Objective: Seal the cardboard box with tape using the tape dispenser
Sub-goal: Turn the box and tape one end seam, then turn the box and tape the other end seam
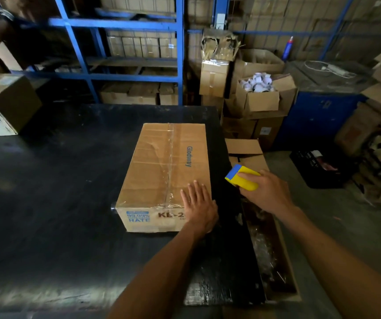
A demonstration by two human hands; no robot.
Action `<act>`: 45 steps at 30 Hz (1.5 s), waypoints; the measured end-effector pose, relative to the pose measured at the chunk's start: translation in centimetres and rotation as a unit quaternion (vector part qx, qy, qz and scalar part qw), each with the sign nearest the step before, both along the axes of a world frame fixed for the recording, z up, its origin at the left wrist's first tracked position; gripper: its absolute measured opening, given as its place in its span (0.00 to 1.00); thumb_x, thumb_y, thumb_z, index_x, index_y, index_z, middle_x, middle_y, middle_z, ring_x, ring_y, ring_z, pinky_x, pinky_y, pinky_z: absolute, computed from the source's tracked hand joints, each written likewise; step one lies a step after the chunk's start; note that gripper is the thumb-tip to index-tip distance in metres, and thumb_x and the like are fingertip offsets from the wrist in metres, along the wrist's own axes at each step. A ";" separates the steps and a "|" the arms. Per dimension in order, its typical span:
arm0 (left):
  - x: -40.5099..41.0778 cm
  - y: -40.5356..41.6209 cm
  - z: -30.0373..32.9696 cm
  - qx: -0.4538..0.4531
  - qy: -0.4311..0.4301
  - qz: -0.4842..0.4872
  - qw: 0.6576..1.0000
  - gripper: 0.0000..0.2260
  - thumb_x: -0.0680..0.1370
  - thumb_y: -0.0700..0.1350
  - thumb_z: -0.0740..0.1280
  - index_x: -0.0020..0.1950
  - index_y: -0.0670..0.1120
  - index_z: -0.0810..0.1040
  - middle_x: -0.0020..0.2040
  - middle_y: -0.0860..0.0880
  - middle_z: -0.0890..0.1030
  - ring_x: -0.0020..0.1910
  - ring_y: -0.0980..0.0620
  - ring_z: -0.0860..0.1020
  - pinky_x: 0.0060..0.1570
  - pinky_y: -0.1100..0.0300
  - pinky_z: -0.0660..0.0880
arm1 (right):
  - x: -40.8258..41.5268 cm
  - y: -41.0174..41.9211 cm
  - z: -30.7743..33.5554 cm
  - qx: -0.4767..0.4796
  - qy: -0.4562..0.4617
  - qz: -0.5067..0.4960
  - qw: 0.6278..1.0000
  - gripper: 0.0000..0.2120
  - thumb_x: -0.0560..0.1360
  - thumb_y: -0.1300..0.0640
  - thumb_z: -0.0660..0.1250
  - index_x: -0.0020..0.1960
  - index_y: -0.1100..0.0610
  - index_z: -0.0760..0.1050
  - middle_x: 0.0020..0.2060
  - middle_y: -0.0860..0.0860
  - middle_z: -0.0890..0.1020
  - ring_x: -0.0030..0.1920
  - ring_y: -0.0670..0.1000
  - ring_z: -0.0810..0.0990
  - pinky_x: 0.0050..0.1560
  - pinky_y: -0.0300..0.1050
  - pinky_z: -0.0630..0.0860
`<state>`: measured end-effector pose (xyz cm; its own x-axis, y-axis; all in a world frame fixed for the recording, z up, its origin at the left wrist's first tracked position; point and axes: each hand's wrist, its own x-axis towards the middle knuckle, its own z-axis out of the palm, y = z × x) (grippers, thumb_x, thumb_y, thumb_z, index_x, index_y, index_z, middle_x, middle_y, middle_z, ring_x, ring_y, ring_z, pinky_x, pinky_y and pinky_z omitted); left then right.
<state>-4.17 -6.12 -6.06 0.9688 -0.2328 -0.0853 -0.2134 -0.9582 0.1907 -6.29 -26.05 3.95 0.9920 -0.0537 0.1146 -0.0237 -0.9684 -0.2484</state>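
I have the closed brown cardboard box (165,173) lying flat on the black counter (46,192), a strip of clear tape already running down its top seam. My left hand (199,207) rests open and flat on the near right corner of the lid, its grip spread, clamped on nothing. Just right of it, off the box edge, my right hand (268,192) has its grip closed around the yellow and blue plastic tape dispenser (242,177). The dispenser looks light, hard and a little slick, best held across its rounded back. I judge the box stiff but dentable, so I would press near its edges.
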 end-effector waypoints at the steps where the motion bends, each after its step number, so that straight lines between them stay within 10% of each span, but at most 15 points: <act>1: -0.2 0.9 0.1 -0.015 -0.004 -0.014 1.000 0.31 0.82 0.55 0.43 0.80 0.38 0.50 0.80 0.35 0.47 0.78 0.33 0.45 0.73 0.34 0.40 | 0.1 0.5 0.1 0.012 -0.007 0.005 1.000 0.26 0.70 0.41 0.72 0.67 0.35 0.72 0.57 0.54 0.77 0.58 0.58 0.76 0.50 0.49 0.72; 9: -0.6 15.2 1.9 -0.091 -0.070 -0.151 0.982 0.28 0.73 0.62 0.62 0.68 0.48 0.75 0.72 0.50 0.73 0.71 0.47 0.70 0.75 0.55 0.53 | 2.6 5.8 0.6 0.107 -0.058 0.049 0.991 0.22 0.67 0.42 0.74 0.61 0.37 0.78 0.49 0.52 0.82 0.51 0.58 0.80 0.45 0.46 0.75; 15: 0.4 12.1 1.4 -0.003 0.042 -0.005 0.999 0.47 0.67 0.77 0.44 0.81 0.55 0.45 0.81 0.43 0.39 0.79 0.38 0.41 0.72 0.32 0.40 | 4.9 9.3 0.6 0.189 -0.038 0.050 0.980 0.24 0.63 0.34 0.66 0.58 0.39 0.79 0.38 0.47 0.84 0.41 0.49 0.82 0.42 0.46 0.78; 24: 5.7 20.0 4.2 0.093 0.121 -0.162 0.975 0.48 0.64 0.81 0.34 0.80 0.59 0.40 0.81 0.45 0.39 0.79 0.40 0.37 0.74 0.38 0.39 | 4.1 7.5 2.3 0.211 -0.056 0.018 0.976 0.23 0.67 0.40 0.74 0.61 0.38 0.78 0.44 0.42 0.82 0.45 0.45 0.79 0.42 0.41 0.70; 30: 7.3 14.9 6.5 0.051 0.113 -0.137 0.983 0.52 0.70 0.73 0.64 0.81 0.52 0.38 0.80 0.42 0.35 0.78 0.38 0.35 0.73 0.33 0.36 | 3.6 5.2 2.2 0.266 -0.045 -0.053 0.961 0.26 0.63 0.37 0.74 0.60 0.36 0.77 0.48 0.41 0.84 0.48 0.44 0.81 0.50 0.48 0.78; 40: 8.6 17.6 4.1 0.210 0.077 -0.253 0.941 0.40 0.79 0.54 0.66 0.78 0.57 0.38 0.81 0.42 0.45 0.79 0.38 0.48 0.72 0.34 0.53 | 3.2 5.2 1.5 0.307 -0.022 -0.074 0.949 0.26 0.62 0.38 0.75 0.59 0.33 0.76 0.54 0.40 0.83 0.52 0.43 0.80 0.57 0.50 0.79; 45: 7.6 22.3 7.8 0.213 0.112 -0.139 0.961 0.37 0.78 0.46 0.68 0.81 0.53 0.49 0.82 0.47 0.48 0.80 0.45 0.45 0.74 0.35 0.45 | 4.6 7.0 2.1 0.341 0.002 -0.095 0.935 0.25 0.62 0.39 0.75 0.59 0.37 0.78 0.47 0.41 0.82 0.49 0.44 0.80 0.56 0.51 0.78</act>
<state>3.44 16.22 1.76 0.8206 -0.3770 -0.4295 -0.4715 -0.8714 -0.1359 -1.69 -19.03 6.00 0.9575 -0.2880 -0.0144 -0.1812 -0.5623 -0.8069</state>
